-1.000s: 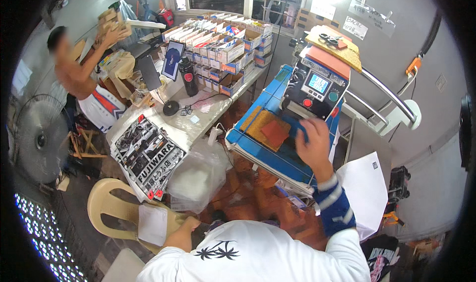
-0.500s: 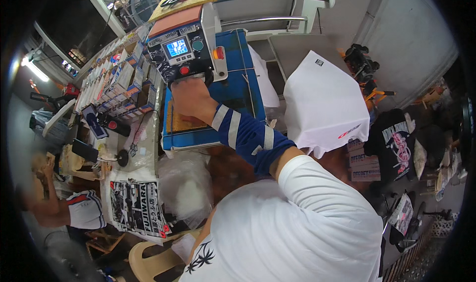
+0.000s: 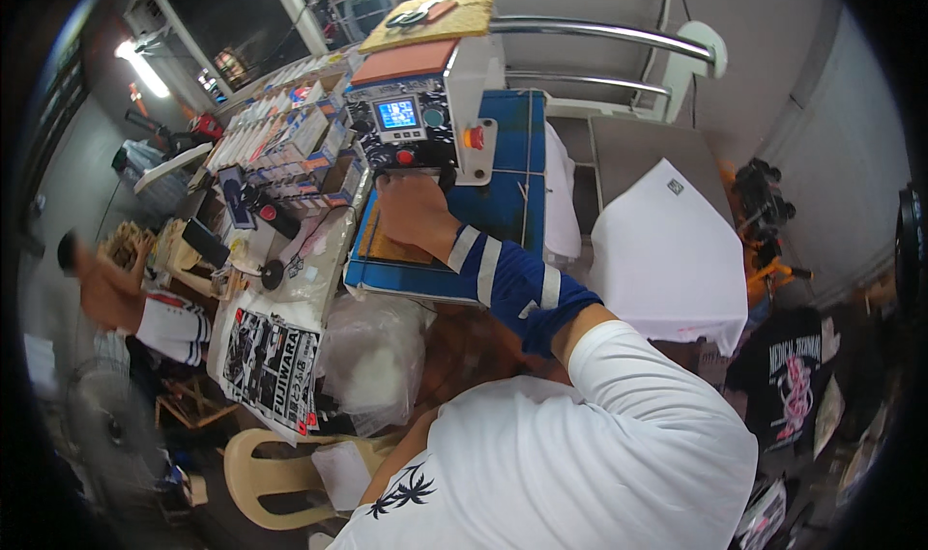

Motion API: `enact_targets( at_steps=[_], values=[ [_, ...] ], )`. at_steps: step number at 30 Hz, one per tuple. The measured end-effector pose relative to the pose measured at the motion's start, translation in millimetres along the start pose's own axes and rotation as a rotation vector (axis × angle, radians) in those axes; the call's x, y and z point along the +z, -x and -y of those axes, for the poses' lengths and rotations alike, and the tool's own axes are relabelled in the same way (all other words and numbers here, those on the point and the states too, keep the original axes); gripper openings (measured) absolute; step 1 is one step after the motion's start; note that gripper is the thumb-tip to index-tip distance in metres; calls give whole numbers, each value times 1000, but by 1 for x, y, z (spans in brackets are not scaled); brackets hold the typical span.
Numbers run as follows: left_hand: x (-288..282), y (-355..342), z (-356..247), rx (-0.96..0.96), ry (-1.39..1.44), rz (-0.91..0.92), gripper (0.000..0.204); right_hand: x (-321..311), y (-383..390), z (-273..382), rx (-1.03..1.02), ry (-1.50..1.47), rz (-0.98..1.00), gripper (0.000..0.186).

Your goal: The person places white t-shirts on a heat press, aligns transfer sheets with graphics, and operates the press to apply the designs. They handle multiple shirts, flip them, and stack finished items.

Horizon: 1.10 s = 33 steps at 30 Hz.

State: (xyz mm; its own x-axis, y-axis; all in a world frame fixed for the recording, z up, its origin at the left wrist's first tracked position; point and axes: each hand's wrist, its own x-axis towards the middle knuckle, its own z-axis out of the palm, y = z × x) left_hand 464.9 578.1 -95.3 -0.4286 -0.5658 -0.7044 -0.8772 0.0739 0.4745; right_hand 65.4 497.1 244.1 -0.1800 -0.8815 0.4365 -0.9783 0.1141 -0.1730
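Note:
My right hand [image 3: 418, 210], with a blue striped sleeve on the forearm, is closed around the black handle [image 3: 448, 176] at the front of a heat press. The press's control box [image 3: 469, 96] has a lit screen, a red button and a red-and-yellow emergency stop knob. Below it lies the blue top [image 3: 493, 202], with a brown pad [image 3: 391, 247] beside my wrist. A white shirt [image 3: 667, 250] is spread over a grey board [image 3: 643, 149] to the right of the press. My left hand is out of sight; only part of that arm shows beside my torso.
Open boxes [image 3: 290, 144] line the table at left, near a phone [image 3: 235, 197]. A black-and-white printed sheet [image 3: 271, 371] hangs over the table's front. Scissors [image 3: 418, 14] lie atop the press. A beige chair [image 3: 256, 473] stands close by. Another person [image 3: 121, 284] is at far left.
The view has shifted, so the press and table appear lower and farther right. My right hand stays on the handle. The other person's head has come into view.

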Motion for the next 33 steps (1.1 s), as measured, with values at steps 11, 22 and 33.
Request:
enact_targets(
  at_steps=[11,22,33],
  values=[
    [55,6,-45,156,-180,27,55,1,4,-5,-54,12,-67,27],
    [66,9,-58,243,-221,-4,59,-34,16,-8,74,-65,99,33],
    [67,-61,-7,150,86,12,59,-77,105,-77,3,112,-142,35]
  ],
)
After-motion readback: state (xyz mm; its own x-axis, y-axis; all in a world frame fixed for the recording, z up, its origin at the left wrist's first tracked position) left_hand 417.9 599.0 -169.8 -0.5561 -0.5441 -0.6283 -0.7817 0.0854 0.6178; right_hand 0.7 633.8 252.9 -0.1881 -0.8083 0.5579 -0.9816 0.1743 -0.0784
